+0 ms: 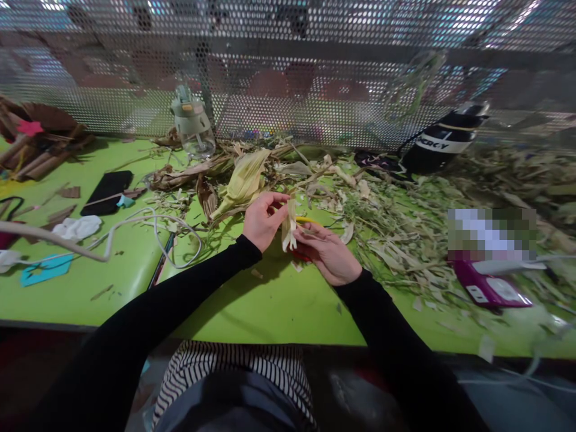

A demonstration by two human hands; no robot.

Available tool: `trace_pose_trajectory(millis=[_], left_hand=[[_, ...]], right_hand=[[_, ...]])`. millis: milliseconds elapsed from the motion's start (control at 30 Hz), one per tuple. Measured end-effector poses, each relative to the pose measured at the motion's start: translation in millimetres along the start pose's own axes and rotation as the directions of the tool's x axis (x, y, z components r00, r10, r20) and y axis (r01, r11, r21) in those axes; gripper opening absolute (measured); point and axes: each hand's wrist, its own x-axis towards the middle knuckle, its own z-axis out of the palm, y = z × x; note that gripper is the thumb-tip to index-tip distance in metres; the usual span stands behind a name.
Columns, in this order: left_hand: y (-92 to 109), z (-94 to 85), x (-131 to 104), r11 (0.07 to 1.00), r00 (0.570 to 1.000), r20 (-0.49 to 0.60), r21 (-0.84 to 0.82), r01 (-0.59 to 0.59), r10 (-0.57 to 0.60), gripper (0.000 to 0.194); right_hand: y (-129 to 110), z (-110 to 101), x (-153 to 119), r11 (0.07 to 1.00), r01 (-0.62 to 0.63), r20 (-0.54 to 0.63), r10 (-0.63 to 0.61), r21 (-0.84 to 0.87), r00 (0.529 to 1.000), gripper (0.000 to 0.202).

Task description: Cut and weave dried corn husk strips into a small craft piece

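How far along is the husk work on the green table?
Done: a broad litter of shredded pale husk scraps covers the green table to the right. In hand: the left hand and right hand pinch a narrow pale husk strip between them; something red and yellow shows under the right hand. Left: a large whole yellow-green husk and brown dried husks lie uncut behind.

Bright, even light from above falls on the green table point(279, 306); soft shadows lie under the arms. Edges bow and blur; the far mesh point(315, 90) glares, perhaps overexposed.
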Motion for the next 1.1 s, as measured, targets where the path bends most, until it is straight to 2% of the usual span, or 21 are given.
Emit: trace_pose_trajectory(millis=[133,233,400,533,667,867,1000,1100], left_hand=[[6.5,-2.5,-1.3,0.983,0.99,0.025,0.11,-0.144,0.142,0.014],[8.3,-3.5,-0.5,0.974,0.984,0.033,0.142,-0.176,0.173,0.016],[2.7,-0.4,2.1,1.0,1.0,0.007,0.011,0.0,0.0,0.021],[2.0,3.0,1.4,0.984,0.992,0.031,-0.128,0.122,-0.119,0.024],[7.1,4.2,-0.2,0.973,0.987,0.027,-0.164,0.161,-0.158,0.021],[12.3,4.8,-0.5,0.944,0.98,0.016,-0.266,0.194,-0.196,0.015],[18.8,6.1,-1.3,0.896,0.969,0.054,-0.371,0.243,-0.241,0.011],[22.3,6.9,-1.9,0.823,0.96,0.08,-0.498,0.272,-0.269,0.017]], right_hand=[[-4.4,-1.1,-2.5,0.999,-0.003,0.044,0.001,0.037,0.999,0.021],[-5.6,-1.2,-3.5,1.0,0.025,0.045,-0.026,0.017,0.999,0.021],[-1.3,-0.2,-1.9,0.987,0.055,0.036,-0.05,-0.149,0.998,0.024],[2.0,1.7,-0.9,0.983,0.09,0.03,-0.087,-0.162,0.996,0.024],[2.2,3.1,-2.1,0.979,0.089,0.049,-0.081,-0.185,0.995,0.025],[3.2,1.5,-1.3,0.984,0.053,-0.002,-0.054,-0.169,0.999,0.027],[3.6,0.8,-0.5,0.987,0.126,-0.021,-0.129,-0.1,0.991,0.034],[2.7,-0.1,-1.1,0.981,0.174,-0.026,-0.177,-0.084,0.984,0.034]])
